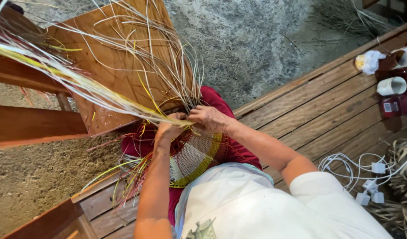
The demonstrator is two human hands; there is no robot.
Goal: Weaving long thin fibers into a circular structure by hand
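Plank floor (327,106) beside concrete; two cups (391,85); left hand (168,128) and right hand (209,117) both pinch strands (79,82) over one woven piece (192,157)

Long loose strands (124,57) fan out above and left of the woven basket (194,155), blocking that side. Right of the basket, the plank floor (318,110) lies open until the white cables (358,170).

Count on inspection: two hands, the left hand (168,129) and the right hand (209,117), both at one woven piece (192,157). One wooden board (117,66) far left. Two white cups (391,86) far right. One tangle of white cable (354,170) near right. Loose strands (79,82): too many to count.
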